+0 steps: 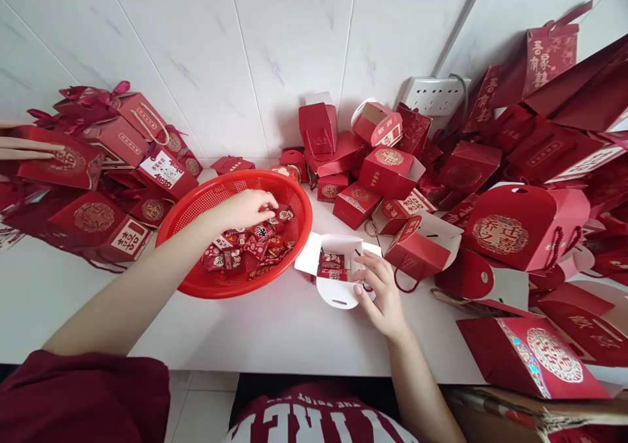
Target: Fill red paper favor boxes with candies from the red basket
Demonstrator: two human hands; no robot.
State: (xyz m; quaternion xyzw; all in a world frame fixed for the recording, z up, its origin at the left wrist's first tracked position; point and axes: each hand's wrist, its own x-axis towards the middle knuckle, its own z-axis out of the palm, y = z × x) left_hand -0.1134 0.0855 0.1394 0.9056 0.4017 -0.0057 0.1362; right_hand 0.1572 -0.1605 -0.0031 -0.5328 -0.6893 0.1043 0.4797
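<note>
My left hand (248,209) reaches into a red plastic colander basket (169,260), its fingers curled down at the wrapped candies (255,247). Whatever lies between those fingertips is hidden. Right of the basket stands a small gift box (338,296), its white-lined flaps spread open. A few red wrapped candies (332,265) lie inside it. My right hand (380,292) grips the box at its right side, with thumb and fingers around the flap there.
Red gift boxes with ribbons (93,217) are piled at the left; at the far left another person's fingers (34,148) touch one. More red boxes (520,227) crowd the right side. A white power strip (434,96) leans against the tiled wall (294,50).
</note>
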